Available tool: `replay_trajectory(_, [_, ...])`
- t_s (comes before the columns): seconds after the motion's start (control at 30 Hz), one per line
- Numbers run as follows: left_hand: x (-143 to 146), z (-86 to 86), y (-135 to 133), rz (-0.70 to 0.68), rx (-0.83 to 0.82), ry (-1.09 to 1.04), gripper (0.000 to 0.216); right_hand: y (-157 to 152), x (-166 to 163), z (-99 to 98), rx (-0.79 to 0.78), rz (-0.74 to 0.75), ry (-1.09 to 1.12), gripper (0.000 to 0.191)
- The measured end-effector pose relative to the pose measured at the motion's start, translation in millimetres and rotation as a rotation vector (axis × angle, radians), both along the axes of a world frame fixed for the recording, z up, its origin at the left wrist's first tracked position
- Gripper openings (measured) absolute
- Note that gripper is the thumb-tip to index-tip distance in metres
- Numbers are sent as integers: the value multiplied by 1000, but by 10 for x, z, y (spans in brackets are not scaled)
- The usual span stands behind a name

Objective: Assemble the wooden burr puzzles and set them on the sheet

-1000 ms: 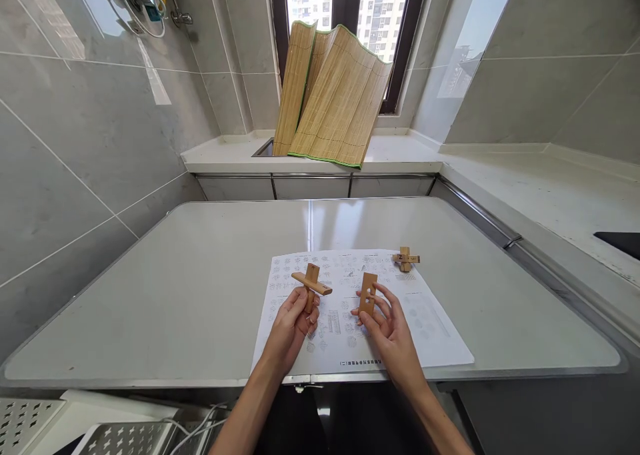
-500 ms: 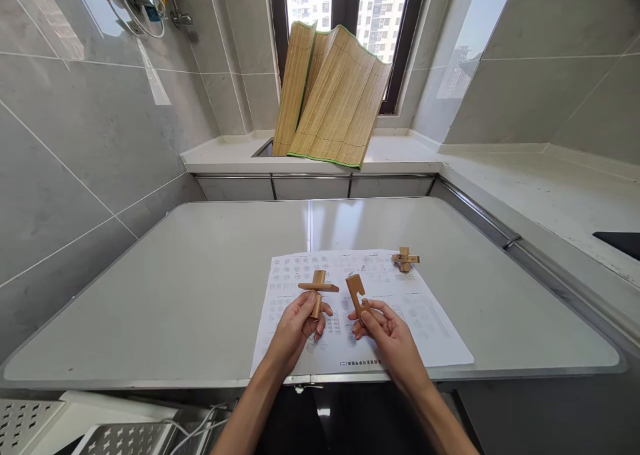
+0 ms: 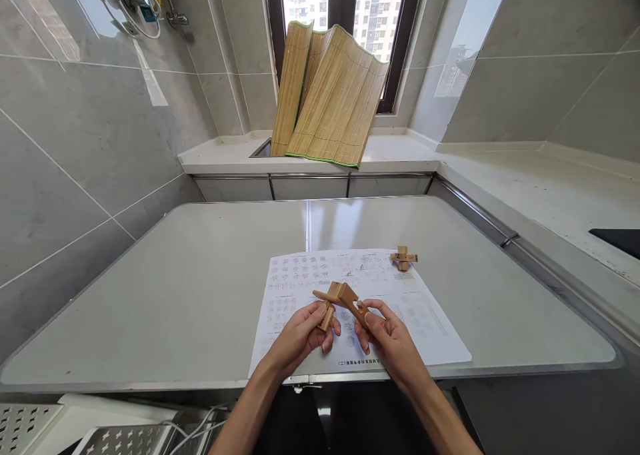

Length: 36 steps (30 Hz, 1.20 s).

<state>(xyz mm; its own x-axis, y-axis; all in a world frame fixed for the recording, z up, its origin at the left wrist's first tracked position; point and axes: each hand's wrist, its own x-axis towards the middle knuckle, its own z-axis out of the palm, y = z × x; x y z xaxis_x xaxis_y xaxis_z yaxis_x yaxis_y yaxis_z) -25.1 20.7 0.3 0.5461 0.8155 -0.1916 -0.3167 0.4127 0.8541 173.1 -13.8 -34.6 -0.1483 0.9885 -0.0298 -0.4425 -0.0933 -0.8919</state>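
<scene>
Between the fingers of my left hand [image 3: 306,332] are crossed wooden puzzle pieces [image 3: 327,319], gripped by the lower end and tilted to the right. A notched wooden puzzle piece [image 3: 346,295] is pinched in my right hand [image 3: 389,332], its far end up against the crossed pieces. Whether the parts interlock or only touch, I cannot tell. Under both hands lies a printed sheet [image 3: 425,335] with rows of small diagrams. An assembled wooden cross puzzle [image 3: 403,258] rests at the sheet's far right corner.
The sheet lies on a pale folding table [image 3: 200,295] with a seam down its middle. A folded bamboo mat [image 3: 335,102] leans at the window. To the right runs a white ledge [image 3: 540,182]. Perforated white racks [image 3: 125,438] and cables are at lower left.
My hands have come closer together. The crossed pieces have tilted right, and the notched piece, apart from them before, has swung left and now meets them.
</scene>
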Motion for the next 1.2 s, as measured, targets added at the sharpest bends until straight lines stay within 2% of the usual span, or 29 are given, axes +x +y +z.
replay_trajectory(0.53, [-22, -21, -3, -74, -4, -14, 33, -1, -9, 43, 20, 12, -85, 32])
replay_trajectory(0.77, [-27, 17, -27, -192, -14, 10, 36, -29, -27, 110, 49, 58, -119, 39])
replay_trajectory(0.93, [-48, 53, -45, -256, -77, 62, 33, -28, -52, 98, 60, 4, -141, 38])
replay_trajectory(1.2, [-73, 133, -74, -359, -33, 69, 33, -18, -74, 102, 76, -17, -193, 36])
